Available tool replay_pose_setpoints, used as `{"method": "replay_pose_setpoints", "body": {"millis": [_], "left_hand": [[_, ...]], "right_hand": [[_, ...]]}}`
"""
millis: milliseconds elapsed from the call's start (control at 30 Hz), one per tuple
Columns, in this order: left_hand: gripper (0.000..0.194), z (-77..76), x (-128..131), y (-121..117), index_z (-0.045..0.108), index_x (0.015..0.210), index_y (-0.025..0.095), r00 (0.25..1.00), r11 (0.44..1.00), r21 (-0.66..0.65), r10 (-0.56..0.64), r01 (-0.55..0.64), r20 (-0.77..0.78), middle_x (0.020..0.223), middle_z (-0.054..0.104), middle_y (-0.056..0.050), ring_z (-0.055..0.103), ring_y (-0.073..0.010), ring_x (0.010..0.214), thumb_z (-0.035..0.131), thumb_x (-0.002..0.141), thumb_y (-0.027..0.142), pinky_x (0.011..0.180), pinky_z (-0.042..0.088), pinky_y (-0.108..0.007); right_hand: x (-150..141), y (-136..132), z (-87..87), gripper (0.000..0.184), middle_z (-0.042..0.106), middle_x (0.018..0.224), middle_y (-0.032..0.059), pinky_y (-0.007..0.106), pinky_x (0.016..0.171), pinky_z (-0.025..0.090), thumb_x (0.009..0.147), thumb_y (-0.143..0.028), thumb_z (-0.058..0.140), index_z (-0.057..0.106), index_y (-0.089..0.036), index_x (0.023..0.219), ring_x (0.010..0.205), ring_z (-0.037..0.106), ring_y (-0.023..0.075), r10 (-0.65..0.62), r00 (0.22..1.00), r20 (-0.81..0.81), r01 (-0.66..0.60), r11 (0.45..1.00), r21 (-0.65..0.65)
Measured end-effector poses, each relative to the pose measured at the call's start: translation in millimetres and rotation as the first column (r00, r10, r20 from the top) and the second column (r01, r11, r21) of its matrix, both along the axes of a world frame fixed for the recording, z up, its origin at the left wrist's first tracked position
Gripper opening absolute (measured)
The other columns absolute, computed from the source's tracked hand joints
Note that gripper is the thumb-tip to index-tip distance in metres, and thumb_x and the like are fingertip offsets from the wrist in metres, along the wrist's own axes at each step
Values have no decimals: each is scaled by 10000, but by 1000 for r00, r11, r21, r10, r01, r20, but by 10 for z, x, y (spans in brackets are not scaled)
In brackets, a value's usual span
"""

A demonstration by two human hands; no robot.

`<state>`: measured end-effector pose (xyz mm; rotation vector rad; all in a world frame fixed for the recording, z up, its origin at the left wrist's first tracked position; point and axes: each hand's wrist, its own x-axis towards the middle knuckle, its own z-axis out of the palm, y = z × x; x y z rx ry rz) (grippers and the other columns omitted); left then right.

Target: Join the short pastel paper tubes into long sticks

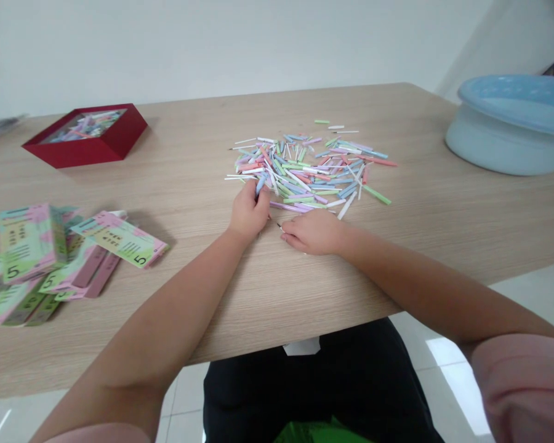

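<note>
Over at the bench [277, 314], the left hand [250, 212] pinches a blue tube [260, 185] at the near edge of the pastel heap [300, 178] and the right hand [314, 232] a dark-tipped stick [279, 227] just clear of it, so slim that a loose grip might let it slip.

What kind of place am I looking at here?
Probably a small indoor workroom: a wood-look table holds a pile of pastel pen-like pieces, a red box contains similar pieces, and small printed cartons lie heaped on the left.
</note>
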<state>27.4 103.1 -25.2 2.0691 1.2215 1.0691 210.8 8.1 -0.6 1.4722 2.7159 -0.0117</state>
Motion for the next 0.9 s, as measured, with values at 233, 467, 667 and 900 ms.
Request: {"method": "replay_pose_setpoints", "body": {"millis": [233, 467, 667, 900], "left_hand": [[226, 9, 16, -6, 506, 889, 242, 995, 999, -38, 22, -18, 97, 568, 542, 39, 622, -197, 662, 473, 1039, 407, 703, 456, -318], [205, 120, -52, -141, 543, 874, 226, 979, 997, -72, 34, -20, 201, 686, 581, 11, 599, -196, 757, 514, 980, 399, 727, 471, -310], [298, 256, -168, -601, 594, 830, 211, 955, 890, -374, -177, 259, 239, 598, 466, 32, 477, -165, 629, 590, 919, 495, 605, 392, -288], [322, 288, -274, -931, 655, 859, 209, 931, 825, -467, -176, 316, 319, 576, 444, 32, 456, -166, 607, 630, 909, 526, 571, 350, -287]], "right_hand": [[-4, -3, 22, 450, 773, 935, 114, 308, 651, 316, 1096, -469, 347, 686, -176, 1059, 787, 691, 237, 4, 1000, -5, -4, 1000, 0], [69, 20, -40, 467, 747, 929, 99, 309, 648, 282, 1084, -537, 377, 662, -171, 1024, 786, 637, 215, -76, 958, -275, 92, 995, 46], [94, -45, -47, 443, 743, 947, 78, 297, 743, 381, 1093, -505, 396, 637, -161, 1235, 852, 642, 210, -118, 769, -628, 216, 973, 82], [82, -117, 21, 331, 775, 1170, 63, 293, 866, 458, 1085, -362, 468, 707, -224, 1269, 1021, 696, 196, 84, 769, -633, -89, 996, 24]]}}
